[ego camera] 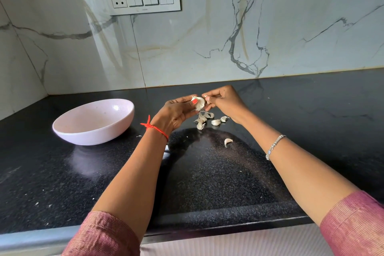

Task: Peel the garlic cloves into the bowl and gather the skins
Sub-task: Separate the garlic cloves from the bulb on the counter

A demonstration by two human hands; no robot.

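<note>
Grip: my left hand [176, 110] cups the garlic piece [199, 103] above the counter, thumb pressed on its near face, fingers curled behind it.
Right hand: my right hand [223, 103] pinches narrowly at a scrap of skin [206, 97] on the garlic's right side, fingertips closed on it.
Garlic in hand: it sits between both hands, touching each; its long axis seems to run up and down, tilted slightly, though I cannot tell whether it is one clove or several joined.
Loose pieces: a small heap of cloves and skins [204, 118] lies on the black counter [218, 172] just below my hands; one lone clove [228, 142] lies nearer me, apart from the heap.
Bowl: the pink bowl [93, 122] stands to my left, well apart from the garlic, and looks empty.
Relation for the next move: the bowl lies left of the grip, so my left hand is nearer it; I judge the peeled clove should travel leftward.
Progress: early, by my reading; nothing in the bowl, skins ungathered.
</note>
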